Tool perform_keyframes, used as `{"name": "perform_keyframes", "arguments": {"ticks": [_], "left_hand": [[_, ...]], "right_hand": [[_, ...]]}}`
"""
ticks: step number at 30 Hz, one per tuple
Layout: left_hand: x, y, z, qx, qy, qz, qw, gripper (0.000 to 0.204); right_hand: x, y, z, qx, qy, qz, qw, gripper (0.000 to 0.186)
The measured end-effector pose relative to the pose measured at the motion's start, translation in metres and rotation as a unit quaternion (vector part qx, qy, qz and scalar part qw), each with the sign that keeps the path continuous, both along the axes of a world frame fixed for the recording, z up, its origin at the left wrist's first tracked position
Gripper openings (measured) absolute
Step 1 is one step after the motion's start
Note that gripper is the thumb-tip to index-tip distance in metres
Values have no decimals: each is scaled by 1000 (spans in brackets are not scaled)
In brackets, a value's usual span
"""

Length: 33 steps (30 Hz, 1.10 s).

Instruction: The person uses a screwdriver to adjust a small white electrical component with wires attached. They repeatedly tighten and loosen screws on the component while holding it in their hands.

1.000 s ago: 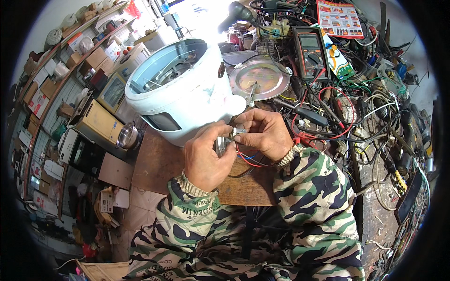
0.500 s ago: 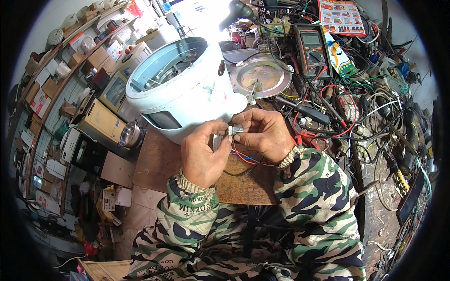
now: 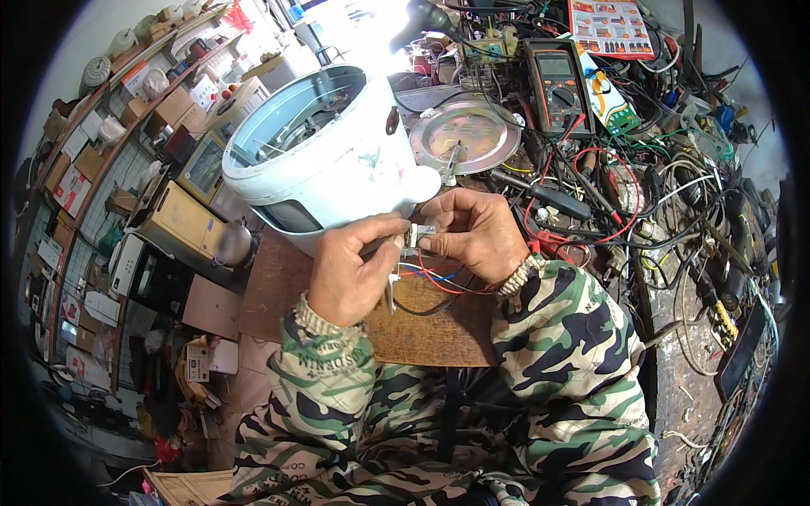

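Both hands meet over the wooden board in front of me. My left hand is closed, thumb and forefinger pinching one side of a small silvery metal part. From the other side, the fingertips of my right hand pinch the same part; its exact kind is hard to make out. Below it run thin red, blue and black wires. A narrow metal strip hangs beneath my left fingers. Just beyond my hands a white rice cooker body lies tilted, its inside showing metal parts and wires.
A round metal plate lies behind the cooker body. Right of it are a multimeter, a black-handled tool and tangled cables. Shelves of boxes line the left. The wooden board reaches toward my lap.
My left hand has shifted slightly left and tilted, showing the narrow metal strip beneath it. Both hands keep their pinch on the small metal part.
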<state>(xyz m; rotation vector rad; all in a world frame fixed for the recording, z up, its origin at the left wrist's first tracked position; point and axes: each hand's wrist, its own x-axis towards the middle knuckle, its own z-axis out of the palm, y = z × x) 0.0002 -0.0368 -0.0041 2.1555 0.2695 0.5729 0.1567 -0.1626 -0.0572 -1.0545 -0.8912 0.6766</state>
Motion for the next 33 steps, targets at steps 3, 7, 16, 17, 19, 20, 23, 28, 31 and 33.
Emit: {"name": "perform_keyframes", "arguments": {"ticks": [3,7,16,17,19,20,23,28,31,33], "left_hand": [[7,12,3,-29,29,-31,999,23],[7,15,7,-33,58,-23,998,20],[12,12,13,-8,55,-35,998,19],[10,12,13,-1,53,-31,998,19],[9,11,12,14,50,-27,998,19],[8,13,10,3,45,-30,999,19],[11,18,1,-45,38,-44,997,18],[-6,14,7,-124,15,-38,991,19],[3,15,1,-127,12,-58,990,19],[8,14,-4,-132,-3,-63,989,18]], "right_hand": [[-1,-5,4,13,20,18,1000,30],[0,1,-1,24,25,31,999,29],[0,-3,-1,34,20,19,999,22],[-1,-2,-1,33,19,18,999,22],[-2,-1,-2,35,23,18,999,22],[-3,1,-3,37,26,21,999,21],[-3,0,-5,36,2,9,999,18],[-15,2,6,44,-5,24,999,16],[-10,-2,2,33,-7,19,999,17],[-7,-3,-2,26,-21,21,999,21]]}}
